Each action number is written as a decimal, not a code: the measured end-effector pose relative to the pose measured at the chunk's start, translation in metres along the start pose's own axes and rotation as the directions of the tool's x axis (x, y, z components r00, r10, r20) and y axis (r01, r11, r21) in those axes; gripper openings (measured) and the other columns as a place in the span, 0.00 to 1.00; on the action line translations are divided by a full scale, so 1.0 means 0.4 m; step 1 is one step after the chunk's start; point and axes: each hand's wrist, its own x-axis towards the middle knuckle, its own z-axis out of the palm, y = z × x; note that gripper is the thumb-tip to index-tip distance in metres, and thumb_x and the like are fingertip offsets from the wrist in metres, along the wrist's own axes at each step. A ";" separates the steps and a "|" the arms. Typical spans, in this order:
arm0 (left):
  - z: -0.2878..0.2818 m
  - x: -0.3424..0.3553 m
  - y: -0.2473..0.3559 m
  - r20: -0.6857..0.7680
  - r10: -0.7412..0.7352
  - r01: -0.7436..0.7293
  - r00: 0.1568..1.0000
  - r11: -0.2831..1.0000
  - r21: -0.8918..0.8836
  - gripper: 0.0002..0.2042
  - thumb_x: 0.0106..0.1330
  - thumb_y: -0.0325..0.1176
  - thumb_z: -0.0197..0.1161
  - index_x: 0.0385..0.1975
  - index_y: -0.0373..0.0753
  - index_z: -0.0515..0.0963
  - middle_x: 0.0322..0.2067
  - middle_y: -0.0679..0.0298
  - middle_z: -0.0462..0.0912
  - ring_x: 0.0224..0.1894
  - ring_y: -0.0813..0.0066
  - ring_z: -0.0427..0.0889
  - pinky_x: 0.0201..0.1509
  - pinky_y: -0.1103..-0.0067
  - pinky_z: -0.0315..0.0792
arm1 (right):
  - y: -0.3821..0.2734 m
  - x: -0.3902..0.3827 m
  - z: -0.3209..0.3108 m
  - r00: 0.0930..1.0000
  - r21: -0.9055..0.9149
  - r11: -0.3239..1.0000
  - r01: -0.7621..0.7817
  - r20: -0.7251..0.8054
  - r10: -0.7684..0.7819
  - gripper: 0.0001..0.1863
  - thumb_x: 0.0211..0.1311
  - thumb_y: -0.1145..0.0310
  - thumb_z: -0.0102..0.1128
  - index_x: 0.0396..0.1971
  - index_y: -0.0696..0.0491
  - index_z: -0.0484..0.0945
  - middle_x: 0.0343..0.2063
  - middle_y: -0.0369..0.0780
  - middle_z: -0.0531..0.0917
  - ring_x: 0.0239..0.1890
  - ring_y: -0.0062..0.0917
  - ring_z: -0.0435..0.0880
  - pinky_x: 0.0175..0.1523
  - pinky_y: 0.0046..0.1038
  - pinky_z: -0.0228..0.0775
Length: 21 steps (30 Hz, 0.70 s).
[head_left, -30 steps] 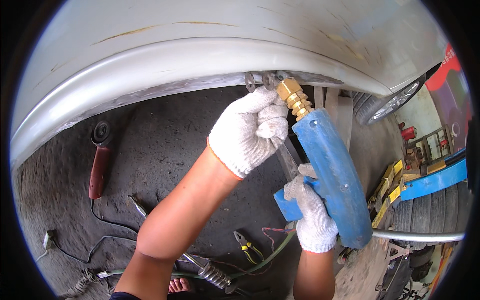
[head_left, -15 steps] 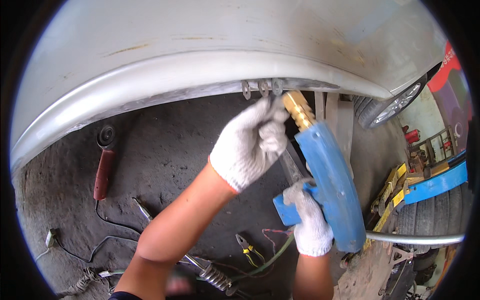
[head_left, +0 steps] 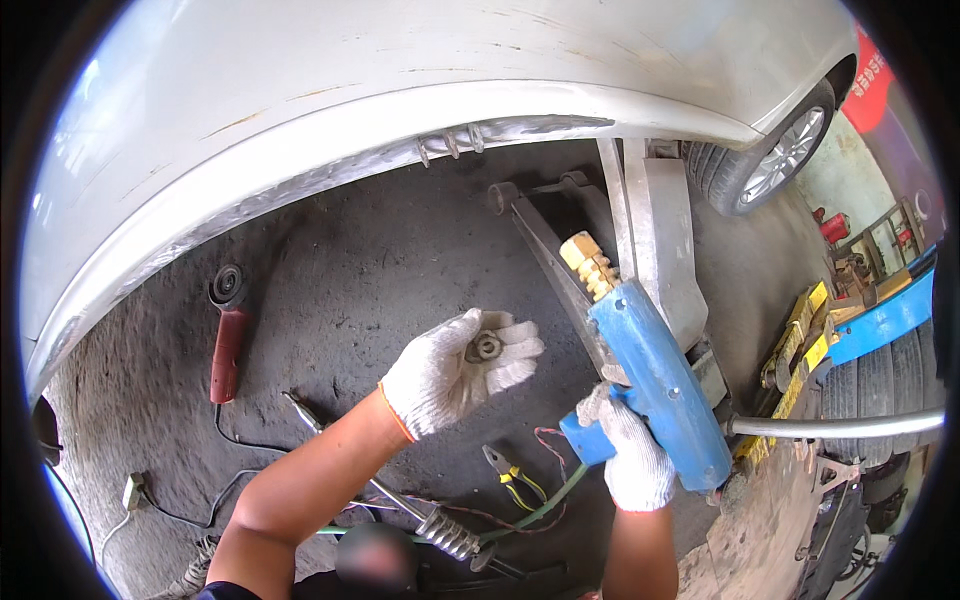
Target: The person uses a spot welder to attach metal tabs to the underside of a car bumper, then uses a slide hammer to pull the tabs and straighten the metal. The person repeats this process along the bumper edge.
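Observation:
My left hand (head_left: 455,375), in a white knit glove, is palm up with its fingers stretched out. Several metal washers (head_left: 487,346) lie in it. My right hand (head_left: 632,450), also gloved, is wrapped round the grip of a blue spot-welding gun (head_left: 660,375). The gun's ribbed brass nose (head_left: 590,262) points up and left, apart from the car. Three washers (head_left: 452,144) stick out from the ground-down sill (head_left: 350,168) of the silver car.
An angle grinder (head_left: 228,345) lies on the floor at left. Pliers (head_left: 513,478), a slide hammer (head_left: 440,530) and cables lie near my arms. A grey metal stand (head_left: 665,240) is under the car, right of the washers. A wheel (head_left: 775,160) and yellow-and-blue equipment (head_left: 800,340) stand at right.
My left hand has come down from the gun's brass nose and turned palm up, showing the washers. The gun, in my right hand, sits lower relative to the sill.

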 end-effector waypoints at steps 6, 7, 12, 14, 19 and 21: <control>0.050 -0.062 -0.023 0.130 0.008 -0.016 0.991 0.998 0.056 0.22 0.73 0.22 0.48 0.66 0.28 0.59 0.62 0.45 0.70 0.64 0.53 0.72 0.70 0.61 0.69 | -0.023 -0.012 0.015 0.983 0.004 1.000 -0.029 0.181 0.028 0.20 0.62 0.74 0.58 0.54 0.63 0.74 0.35 0.44 0.84 0.35 0.29 0.84 0.45 0.33 0.77; 0.058 -0.067 -0.029 0.125 0.045 -0.058 0.991 0.992 0.109 0.22 0.72 0.21 0.49 0.65 0.28 0.60 0.61 0.45 0.71 0.64 0.54 0.74 0.69 0.62 0.71 | -0.019 -0.018 0.012 0.983 -0.040 0.998 -0.038 0.178 0.044 0.20 0.63 0.74 0.58 0.54 0.63 0.74 0.35 0.44 0.84 0.35 0.29 0.84 0.45 0.33 0.77; 0.069 -0.087 -0.055 0.092 0.161 -0.179 0.983 0.955 0.237 0.17 0.71 0.18 0.52 0.59 0.30 0.69 0.50 0.52 0.81 0.52 0.63 0.83 0.62 0.69 0.79 | -0.009 -0.033 0.005 0.975 -0.091 0.992 -0.091 0.193 0.107 0.11 0.63 0.72 0.63 0.44 0.58 0.80 0.34 0.38 0.86 0.38 0.22 0.85 0.47 0.28 0.77; 0.073 -0.091 -0.066 0.048 0.214 -0.219 0.976 0.940 0.260 0.15 0.71 0.19 0.53 0.57 0.32 0.70 0.48 0.55 0.82 0.51 0.66 0.83 0.61 0.71 0.79 | -0.001 -0.034 0.002 0.971 -0.079 0.990 -0.117 0.201 0.131 0.07 0.63 0.70 0.66 0.39 0.55 0.83 0.35 0.36 0.87 0.39 0.20 0.85 0.48 0.26 0.77; 0.079 -0.079 -0.112 -0.004 0.346 -0.337 0.938 0.918 0.207 0.13 0.71 0.22 0.56 0.55 0.36 0.72 0.46 0.60 0.82 0.48 0.73 0.82 0.54 0.77 0.79 | -0.007 -0.043 0.019 0.936 -0.055 0.969 -0.240 0.253 0.246 0.09 0.61 0.68 0.68 0.38 0.54 0.83 0.34 0.36 0.86 0.37 0.21 0.84 0.47 0.28 0.77; 0.083 -0.076 -0.129 -0.020 0.370 -0.357 0.929 0.907 0.223 0.14 0.71 0.23 0.57 0.55 0.36 0.72 0.46 0.61 0.82 0.48 0.74 0.82 0.52 0.76 0.78 | -0.007 -0.043 0.031 0.933 -0.216 0.954 -0.208 0.250 0.260 0.11 0.61 0.65 0.68 0.40 0.53 0.83 0.36 0.37 0.86 0.39 0.22 0.84 0.49 0.29 0.76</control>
